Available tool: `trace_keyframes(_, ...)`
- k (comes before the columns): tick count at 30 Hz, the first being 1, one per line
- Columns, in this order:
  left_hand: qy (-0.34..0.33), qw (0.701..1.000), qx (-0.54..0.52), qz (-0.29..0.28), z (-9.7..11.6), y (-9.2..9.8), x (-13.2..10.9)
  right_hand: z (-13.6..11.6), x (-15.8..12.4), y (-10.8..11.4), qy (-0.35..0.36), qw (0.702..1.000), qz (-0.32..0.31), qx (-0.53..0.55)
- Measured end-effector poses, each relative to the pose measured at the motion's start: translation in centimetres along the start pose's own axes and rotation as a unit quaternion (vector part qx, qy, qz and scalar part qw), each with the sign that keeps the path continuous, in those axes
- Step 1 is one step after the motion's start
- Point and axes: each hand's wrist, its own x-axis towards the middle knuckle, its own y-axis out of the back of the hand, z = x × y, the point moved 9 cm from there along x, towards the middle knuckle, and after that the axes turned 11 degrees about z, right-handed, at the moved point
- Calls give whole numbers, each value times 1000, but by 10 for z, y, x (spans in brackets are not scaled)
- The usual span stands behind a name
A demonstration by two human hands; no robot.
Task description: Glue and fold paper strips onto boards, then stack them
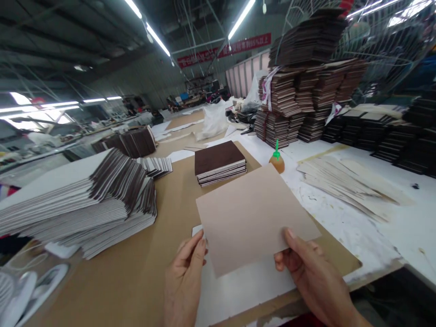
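Card sheet [252,213], plain tan, pinched at its near edge by right hand [311,277], held over white sheet [238,290]. Left hand [185,277] at its left corner, grip unclear. Beyond: brown-topped stack [220,162], glue bottle [277,160]. Red banner [225,50], writing too blurred to read.

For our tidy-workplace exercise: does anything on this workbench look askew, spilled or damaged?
Two things. The big pile of white-and-brown boards on the left lies slumped and fanned sideways, not squared like the small brown-topped stack. The white tabletop right of the held beige card sheet is smeared with grey stains.
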Motion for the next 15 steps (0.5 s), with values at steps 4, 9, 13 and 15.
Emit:
trace_keyframes(4,32,998,-40,47,-4,4,0,15,-2,5,-18,999,19,-26)
trace_keyframes(9,154,969,-176,75,-31,11,0,28,3,20,-9,997,60,-54)
trace_keyframes(13,74,960,-264,55,-18,33,9,15,-1,9,54,995,-12,-89)
trace_keyframes(15,51,954,-291,58,-12,48,13,-2,-3,2,105,991,-48,-65)
